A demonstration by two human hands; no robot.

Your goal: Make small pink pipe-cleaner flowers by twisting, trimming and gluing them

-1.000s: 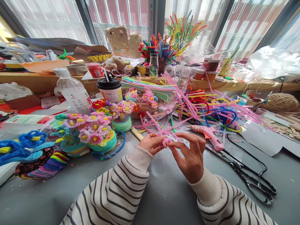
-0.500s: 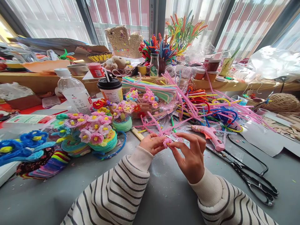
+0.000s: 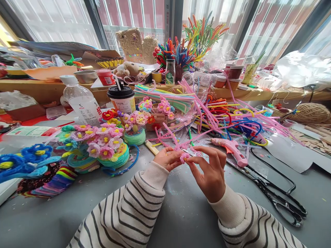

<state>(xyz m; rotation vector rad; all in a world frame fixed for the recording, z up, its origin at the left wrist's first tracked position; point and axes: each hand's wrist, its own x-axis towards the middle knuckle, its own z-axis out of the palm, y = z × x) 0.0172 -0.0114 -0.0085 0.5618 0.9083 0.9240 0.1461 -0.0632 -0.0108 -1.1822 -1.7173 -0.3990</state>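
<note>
My left hand [image 3: 167, 158] and my right hand [image 3: 210, 172] meet above the grey table [image 3: 181, 213], both pinched on a small pink pipe-cleaner flower [image 3: 184, 157]. A pink pipe-cleaner stem runs up and back from the flower between my fingers. Both sleeves are cream with dark stripes. Just beyond my right hand lies a pink glue gun [image 3: 232, 149].
Finished pipe-cleaner flower baskets [image 3: 108, 148] stand at the left, with a lidded cup [image 3: 122, 98] and a plastic bottle [image 3: 80, 101] behind. A heap of loose coloured pipe cleaners [image 3: 222, 119] lies ahead. Black scissors [image 3: 279, 199] lie at the right, a twine ball [image 3: 309, 113] beyond.
</note>
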